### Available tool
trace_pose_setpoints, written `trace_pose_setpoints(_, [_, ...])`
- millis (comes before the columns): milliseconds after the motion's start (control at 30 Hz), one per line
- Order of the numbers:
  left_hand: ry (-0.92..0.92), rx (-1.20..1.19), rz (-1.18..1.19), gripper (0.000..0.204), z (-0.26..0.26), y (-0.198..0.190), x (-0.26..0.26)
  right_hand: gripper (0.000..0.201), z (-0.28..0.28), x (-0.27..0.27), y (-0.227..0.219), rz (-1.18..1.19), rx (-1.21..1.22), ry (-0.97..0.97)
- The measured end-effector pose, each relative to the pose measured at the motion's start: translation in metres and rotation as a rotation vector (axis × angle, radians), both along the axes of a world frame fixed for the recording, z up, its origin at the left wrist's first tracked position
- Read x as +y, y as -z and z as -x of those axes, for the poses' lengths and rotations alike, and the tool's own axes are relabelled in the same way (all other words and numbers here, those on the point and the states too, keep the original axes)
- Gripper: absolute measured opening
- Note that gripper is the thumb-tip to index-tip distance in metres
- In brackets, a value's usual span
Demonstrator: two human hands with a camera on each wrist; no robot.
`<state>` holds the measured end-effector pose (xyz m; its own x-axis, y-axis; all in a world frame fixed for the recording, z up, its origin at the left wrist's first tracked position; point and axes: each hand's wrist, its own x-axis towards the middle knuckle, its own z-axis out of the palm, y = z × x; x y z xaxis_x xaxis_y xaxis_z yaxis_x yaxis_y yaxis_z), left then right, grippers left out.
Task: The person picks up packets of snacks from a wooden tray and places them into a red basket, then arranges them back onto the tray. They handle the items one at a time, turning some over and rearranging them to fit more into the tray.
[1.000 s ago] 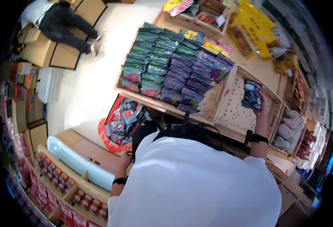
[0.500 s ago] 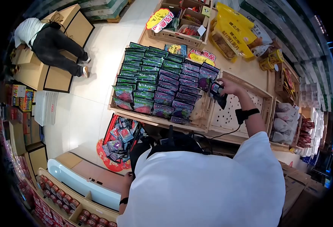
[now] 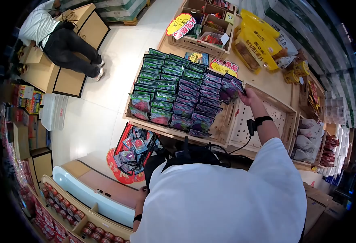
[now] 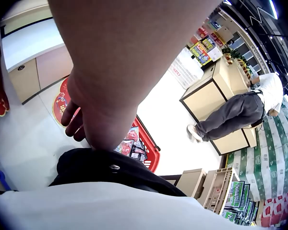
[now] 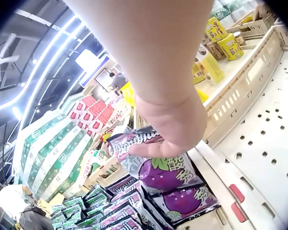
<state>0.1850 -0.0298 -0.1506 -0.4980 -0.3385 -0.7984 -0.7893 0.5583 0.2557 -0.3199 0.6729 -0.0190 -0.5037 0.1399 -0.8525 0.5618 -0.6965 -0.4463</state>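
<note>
My right hand (image 3: pixel 247 98) is at the far right end of the packet rows, pinching a purple snack packet (image 5: pixel 129 146) between thumb and fingers. Under that hand in the right wrist view stand more purple packets (image 5: pixel 185 201) printed with a round purple cartoon figure. Rows of green packets (image 3: pixel 149 87) fill the left part of the same wooden crate (image 3: pixel 226 121). My left hand (image 3: pixel 140 196) hangs beside the waist, its fingers (image 4: pixel 69 114) loose and holding nothing. Beyond it on the floor is a red basket (image 4: pixel 152 160) of small packets.
A perforated white-bottomed crate (image 3: pixel 248 121) adjoins the packet crate on the right. Yellow bags (image 3: pixel 257 44) and a divided box of goods (image 3: pixel 210 50) stand behind. Another person (image 3: pixel 70 48) bends over boxes at the far left. A cable (image 3: pixel 242 146) trails from my right wrist.
My right hand has moved with a packet from over the perforated crate, leftward and back to the end of the purple rows. The left hand stays low by the waist.
</note>
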Motion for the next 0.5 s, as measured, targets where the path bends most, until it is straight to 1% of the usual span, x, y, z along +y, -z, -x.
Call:
trace_pose_setpoints(33, [0.004, 0.002, 0.004, 0.034, 0.005, -0.004, 0.000, 0.022, 0.001, -0.002, 0.004, 0.004, 0.002, 0.004])
trace_pose_setpoints(100, [0.021, 0.016, -0.032, 0.034, 0.012, -0.007, 0.001, 0.023, 0.003, -0.003, 0.019, 0.134, -0.013, 0.021])
trace_pose_setpoints(133, [0.028, -0.013, 0.001, 0.033, 0.014, -0.009, 0.001, 0.023, 0.003, -0.002, 0.025, 0.137, -0.010, 0.026])
trace_pose_setpoints(200, [0.023, -0.002, -0.006, 0.032, 0.018, -0.007, 0.001, 0.029, 0.002, -0.020, 0.007, 0.066, -0.021, 0.147])
trace_pose_setpoints(233, [0.013, 0.000, -0.017, 0.032, 0.017, -0.006, -0.001, 0.029, 0.001, -0.024, -0.002, 0.071, -0.018, 0.149])
trace_pose_setpoints(300, [0.020, -0.002, -0.038, 0.032, 0.022, -0.011, -0.004, 0.041, 0.000, -0.029, -0.010, -0.223, -0.044, -0.059])
trace_pose_setpoints(333, [0.018, -0.002, -0.023, 0.032, 0.023, -0.014, -0.002, 0.041, -0.001, -0.034, -0.010, -0.220, -0.039, -0.060])
trace_pose_setpoints(367, [0.014, -0.005, -0.009, 0.031, 0.041, -0.045, 0.014, 0.045, -0.004, -0.034, -0.003, -0.483, -0.005, -0.150])
trace_pose_setpoints(400, [0.037, 0.039, -0.058, 0.031, 0.060, -0.081, 0.021, 0.049, -0.007, -0.032, 0.003, -0.747, 0.030, -0.245])
trace_pose_setpoints(433, [0.025, -0.015, -0.043, 0.032, 0.082, -0.099, 0.033, 0.049, -0.010, -0.029, 0.009, -0.871, 0.079, -0.306])
trace_pose_setpoints(467, [-0.003, -0.077, -0.020, 0.032, 0.084, -0.110, 0.037, 0.048, -0.012, -0.022, 0.024, -0.983, 0.134, -0.385])
trace_pose_setpoints(500, [-0.079, -0.042, -0.046, 0.035, 0.066, -0.085, 0.026, 0.046, -0.014, -0.015, 0.036, -1.074, 0.190, -0.472])
